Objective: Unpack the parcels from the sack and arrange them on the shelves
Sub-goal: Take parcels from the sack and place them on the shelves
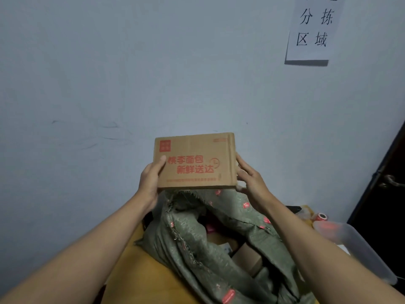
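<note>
Item 1. Flat brown cardboard box with red printed lettering (194, 161): I held it in the air in front of the pale wall, directly above the mouth of the sack, printed face toward me. I judged it was raised there so it could clear the sack and the face could be read before shelving.

Item 2. Left hand (151, 178): clasped on the box's left edge, thumb laid across the printed face, fingers hidden behind. The forearm was stretched forward and upward.

Item 3. Right hand (249, 176): gripping the box's right edge, fingers extended along the side, thumb low near the bottom corner. This arm was also extended, mirroring the other. A two-sided hold kept the box level.

Item 4. Grey-green woven sack with red markings (197, 238): it lay slumped on the yellow table (140, 277), mouth open toward me, with more cardboard parcels (247, 257) visible inside, so unpacking was not yet done.

Item 5. Clear plastic tub (359, 249): at the right of the sack.

Item 6. White paper sign with black characters (313, 29): on the wall. No shelves were in view.
</note>
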